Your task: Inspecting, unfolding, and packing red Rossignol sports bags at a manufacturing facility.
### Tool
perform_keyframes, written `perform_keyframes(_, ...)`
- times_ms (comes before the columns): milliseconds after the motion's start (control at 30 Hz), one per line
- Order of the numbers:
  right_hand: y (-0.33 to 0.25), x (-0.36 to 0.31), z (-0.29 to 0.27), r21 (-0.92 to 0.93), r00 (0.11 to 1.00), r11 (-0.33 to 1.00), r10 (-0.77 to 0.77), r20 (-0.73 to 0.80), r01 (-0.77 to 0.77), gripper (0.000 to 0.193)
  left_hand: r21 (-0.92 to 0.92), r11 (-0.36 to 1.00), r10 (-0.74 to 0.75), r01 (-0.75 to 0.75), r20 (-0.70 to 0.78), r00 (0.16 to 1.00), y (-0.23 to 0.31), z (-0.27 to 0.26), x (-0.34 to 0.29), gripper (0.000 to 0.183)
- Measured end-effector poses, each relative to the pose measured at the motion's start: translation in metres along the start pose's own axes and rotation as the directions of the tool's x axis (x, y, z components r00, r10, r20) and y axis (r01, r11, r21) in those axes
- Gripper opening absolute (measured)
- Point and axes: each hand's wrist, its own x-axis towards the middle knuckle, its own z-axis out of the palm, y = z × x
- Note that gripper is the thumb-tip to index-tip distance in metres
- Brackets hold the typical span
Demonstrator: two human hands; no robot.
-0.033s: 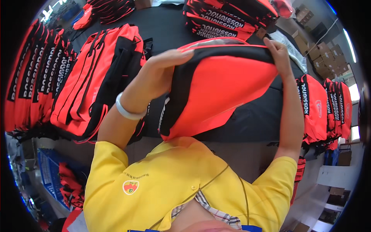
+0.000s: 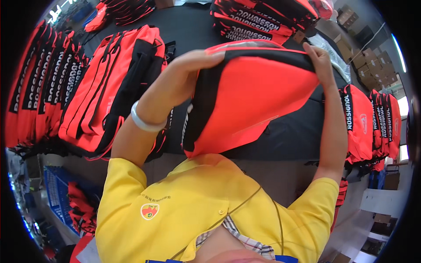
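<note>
A red backpack with black side panels (image 2: pixel 263 98) is held up in front of my chest, tilted, above a black-covered table. Its lower end comes close to my yellow shirt. My left hand (image 2: pixel 199 65) grips the upper left edge, with the thumb along the black border and the other fingers hidden behind. My right hand (image 2: pixel 319 63) holds the upper right corner, thumb up at the rim. Along the top edge, a strip of greyish lining shows. Left of it, another red and black backpack (image 2: pixel 103 94) with black zips lies on the table.
Rows of similar backpacks stand at the left (image 2: pixel 39 83) and right (image 2: pixel 362 122) of the black table (image 2: pixel 289 140). A further stack (image 2: pixel 254 22) sits at the far side, beside a clear plastic bag (image 2: pixel 333 57). Cardboard boxes (image 2: pixel 377 68) are piled beyond. A blue crate (image 2: pixel 57 193) stands low at left.
The held backpack has tilted slightly, showing more of its red front near the lower edge. Both hands keep their grip; the whole view has shifted a little.
</note>
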Motion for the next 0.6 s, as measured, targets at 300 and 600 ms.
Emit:
perform_keyframes(300,0.071,-0.065,0.014,0.743,0.739,0.046,0.164,0.654,-0.668,0.047,0.769,0.637,0.532,0.053,-0.488,0.692,0.002,-0.167,0.043,0.039)
perform_keyframes(600,0.057,-0.104,0.046,0.696,0.838,0.485,0.426,0.340,-0.529,0.045,0.368,0.898,0.006,0.242,-0.559,0.829,-0.046,-0.207,0.059,0.052)
